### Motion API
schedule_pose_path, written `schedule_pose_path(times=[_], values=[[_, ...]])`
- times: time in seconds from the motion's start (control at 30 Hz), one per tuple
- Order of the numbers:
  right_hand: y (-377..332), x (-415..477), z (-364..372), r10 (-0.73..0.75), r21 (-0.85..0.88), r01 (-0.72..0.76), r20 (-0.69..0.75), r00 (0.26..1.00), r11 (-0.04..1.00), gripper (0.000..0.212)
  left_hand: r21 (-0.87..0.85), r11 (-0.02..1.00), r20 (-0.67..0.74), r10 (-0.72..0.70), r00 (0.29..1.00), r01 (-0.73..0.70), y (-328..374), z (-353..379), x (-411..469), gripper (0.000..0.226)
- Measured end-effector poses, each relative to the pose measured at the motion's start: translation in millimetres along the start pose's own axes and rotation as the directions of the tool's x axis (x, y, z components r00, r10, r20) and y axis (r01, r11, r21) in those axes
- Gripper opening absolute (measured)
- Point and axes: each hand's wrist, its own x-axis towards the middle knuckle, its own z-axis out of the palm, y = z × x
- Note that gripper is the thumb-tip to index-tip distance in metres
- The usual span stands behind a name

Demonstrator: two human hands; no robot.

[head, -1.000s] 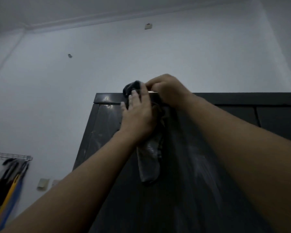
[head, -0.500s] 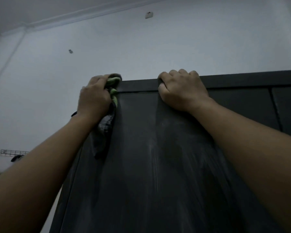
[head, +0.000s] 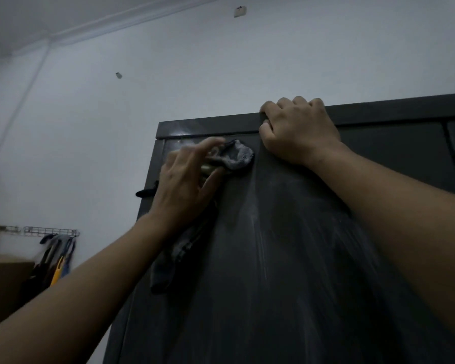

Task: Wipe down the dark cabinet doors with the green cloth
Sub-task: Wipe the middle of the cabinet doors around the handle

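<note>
A person's left hand pressed a cloth against the upper left part of a dark cabinet door, just below the rail that ran along the cabinet's top. The fingers of that hand were spread and close to straight, flattening the cloth on the panel rather than closing round it, though motion blur softened their outline. The cloth's bunched end stuck out to the right between forefinger and thumb (it looked grey in the dim light, with a trace of green near the thumb), and its loose tail hung down the door below the wrist.

The right hand was higher and to the right, its fingers curled over the top of the rail and gripping it, with the heel of the palm against the door. The two hands were near each other but not touching. Pale dusty streaks ran down the door under both forearms.

A small dark fitting jutted from the cabinet's left edge. Behind stood a white wall; low at left, a wire rack carried hanging items, too blurred to identify, beside a brown box.
</note>
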Motion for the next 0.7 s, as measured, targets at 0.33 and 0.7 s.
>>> schedule_pose_path(times=[0.33, 0.7], values=[[4, -1, 8, -0.031, -0.033, 0.029, -0.063, 0.998, 0.999, 0.045, -0.02, 0.947, -0.278, -0.313, 0.908, 0.321, -58, 2, 52, 0.032], [3, -1, 9, -0.055, -0.012, 0.054, -0.128, 0.99, 0.998, 0.047, -0.019, 0.99, -0.105, -0.14, 0.985, 0.139, -14, -15, -67, 0.017]])
